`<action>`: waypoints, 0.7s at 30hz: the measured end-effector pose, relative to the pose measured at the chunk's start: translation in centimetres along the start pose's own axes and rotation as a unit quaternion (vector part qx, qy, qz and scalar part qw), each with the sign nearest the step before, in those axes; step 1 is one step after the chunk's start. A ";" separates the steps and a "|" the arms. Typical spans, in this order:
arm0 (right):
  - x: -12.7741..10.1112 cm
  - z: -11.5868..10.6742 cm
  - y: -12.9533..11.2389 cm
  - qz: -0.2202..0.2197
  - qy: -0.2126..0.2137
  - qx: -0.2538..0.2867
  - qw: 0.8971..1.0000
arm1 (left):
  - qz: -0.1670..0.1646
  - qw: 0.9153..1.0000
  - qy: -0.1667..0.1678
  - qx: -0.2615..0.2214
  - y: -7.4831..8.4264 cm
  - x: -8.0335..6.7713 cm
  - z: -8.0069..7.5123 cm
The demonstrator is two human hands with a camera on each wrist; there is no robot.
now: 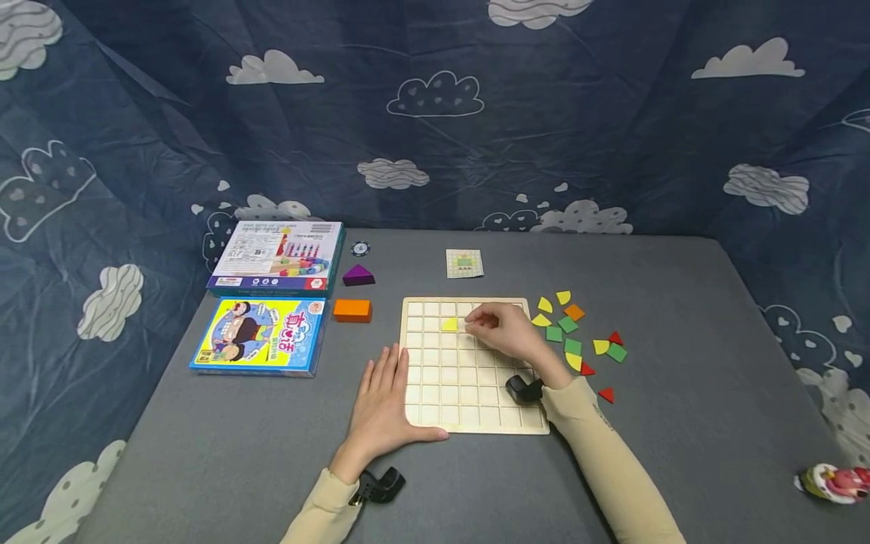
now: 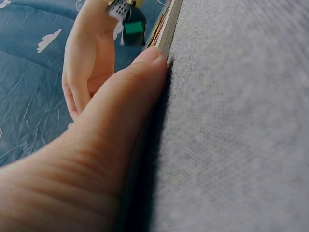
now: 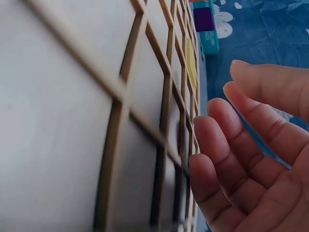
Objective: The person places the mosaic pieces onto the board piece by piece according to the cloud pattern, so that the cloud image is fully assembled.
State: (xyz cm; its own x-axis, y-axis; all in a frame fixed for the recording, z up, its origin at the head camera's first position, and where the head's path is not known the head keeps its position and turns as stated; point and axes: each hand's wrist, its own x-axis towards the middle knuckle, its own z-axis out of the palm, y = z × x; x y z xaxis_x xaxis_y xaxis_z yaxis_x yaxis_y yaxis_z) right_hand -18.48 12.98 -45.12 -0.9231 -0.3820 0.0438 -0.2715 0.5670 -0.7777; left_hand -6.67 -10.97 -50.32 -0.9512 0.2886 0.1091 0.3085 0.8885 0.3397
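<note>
Two boxes (image 1: 253,332) are lying far left, a purple block (image 1: 359,276) and orange block (image 1: 352,310) sitting just beside them. One left hand (image 1: 382,404), fingers straight and gripping nothing, is resting along the left edge of a gridded board (image 1: 451,395). One yellow piece (image 1: 449,324) is lying in the board's second row from the far edge. One right hand (image 1: 510,331) is hovering just right of it, fingers loosely bent, grip narrow, showing nothing held. Loose coloured pieces (image 1: 573,347) are lying farther right.

2 hands (image 1: 384,404), 1 board (image 1: 450,375), 2 boxes (image 1: 260,333), 3 red triangles (image 1: 606,395) show.
</note>
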 end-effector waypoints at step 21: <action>-4.6 -7.2 5.5 0.043 0.165 -0.101 0.980 | 0.007 1.000 0.008 0.003 0.1 -0.1 -0.1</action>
State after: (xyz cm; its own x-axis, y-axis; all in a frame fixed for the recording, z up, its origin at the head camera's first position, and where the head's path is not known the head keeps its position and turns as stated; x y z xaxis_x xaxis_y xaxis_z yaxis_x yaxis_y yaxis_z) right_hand -17.71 23.14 -45.05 -0.9737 -0.0883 0.2100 -0.2064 0.7322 -0.6491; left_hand -6.55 -10.90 -50.18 -0.9468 0.2951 0.1284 0.3214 0.8863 0.3333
